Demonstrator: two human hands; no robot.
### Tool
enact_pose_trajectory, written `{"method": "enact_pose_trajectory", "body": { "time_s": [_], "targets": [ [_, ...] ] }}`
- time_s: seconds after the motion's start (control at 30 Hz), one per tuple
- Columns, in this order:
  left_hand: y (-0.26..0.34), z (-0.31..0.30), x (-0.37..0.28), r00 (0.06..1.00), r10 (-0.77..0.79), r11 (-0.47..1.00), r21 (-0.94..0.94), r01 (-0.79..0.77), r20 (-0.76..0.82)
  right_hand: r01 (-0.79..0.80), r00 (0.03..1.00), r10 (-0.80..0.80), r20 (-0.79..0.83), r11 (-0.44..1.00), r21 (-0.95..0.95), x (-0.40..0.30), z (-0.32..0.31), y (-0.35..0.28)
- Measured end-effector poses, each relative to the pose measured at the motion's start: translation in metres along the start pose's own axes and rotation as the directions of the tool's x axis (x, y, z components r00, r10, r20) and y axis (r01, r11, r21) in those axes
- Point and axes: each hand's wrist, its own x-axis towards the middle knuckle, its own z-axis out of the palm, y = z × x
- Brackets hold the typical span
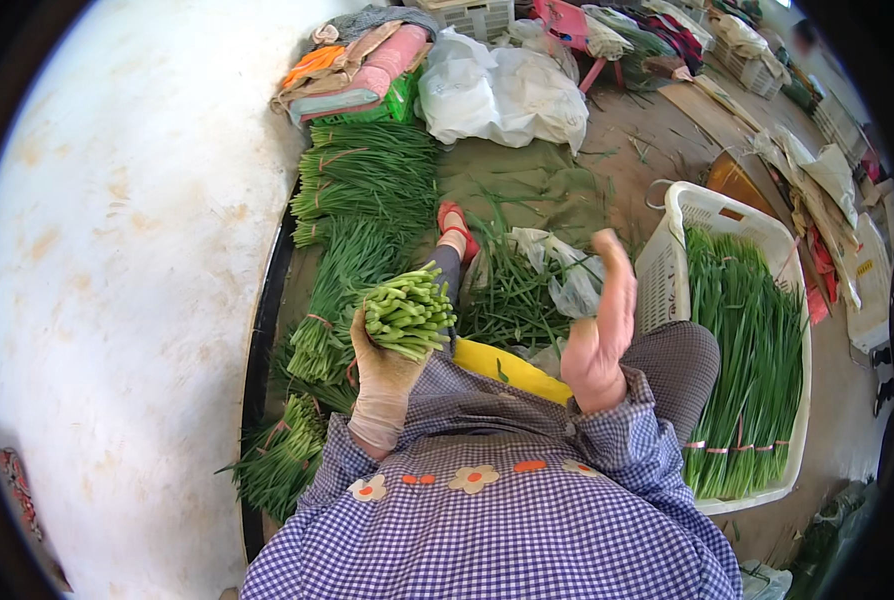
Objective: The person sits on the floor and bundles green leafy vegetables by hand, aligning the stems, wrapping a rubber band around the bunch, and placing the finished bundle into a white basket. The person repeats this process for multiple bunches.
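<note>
My left hand, in a pale, soiled glove, is closed around a bunch of garlic chives. The pale green stem ends point up and to the right, while the leaves are mostly hidden behind the hand. To the right, my bare right hand is raised, fingers stretched out and slightly blurred, holding nothing. Beyond and between the hands lies a heap of loose green leaves, with a crumpled clear plastic bag on its right side. A yellow edge shows at my lap.
Tied chive bunches are piled along the white wall at left. A white plastic crate holding more bunches stands at right. Farther off are white plastic sacks and a green crate under folded cloths. Boards lie at far right.
</note>
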Motion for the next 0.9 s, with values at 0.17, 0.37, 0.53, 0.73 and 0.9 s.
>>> {"method": "enact_pose_trajectory", "body": {
  "time_s": [0.17, 0.37, 0.53, 0.73, 0.9],
  "targets": [
    [0.009, 0.007, -0.009, 0.996, -0.078, 0.982, -0.170, 0.085, 0.047, 0.456, 0.888, -0.461, 0.009, 0.881, 0.123, 0.016, 0.027, -0.040],
    [-0.012, 0.008, -0.018, 0.956, 0.187, 0.960, 0.166, -0.227, 0.224, 0.194, 0.690, -0.269, 0.672, 0.963, 0.187, -0.013, 0.112, -0.041],
    [0.002, -0.006, -0.017, 0.972, 0.085, 0.793, 0.576, -0.200, 0.220, -0.097, 0.897, -0.073, 0.436, 0.930, 0.354, 0.003, 0.076, -0.014],
    [-0.001, -0.014, -0.017, 0.963, 0.032, 0.936, 0.330, -0.123, 0.267, -0.013, 0.865, -0.140, 0.482, 0.953, 0.301, -0.012, 0.078, -0.030],
    [-0.004, -0.016, -0.019, 0.995, 0.021, 0.987, 0.158, -0.036, 0.097, -0.070, 0.851, -0.032, 0.524, 0.982, 0.174, -0.020, 0.078, -0.027]
  ]
}}
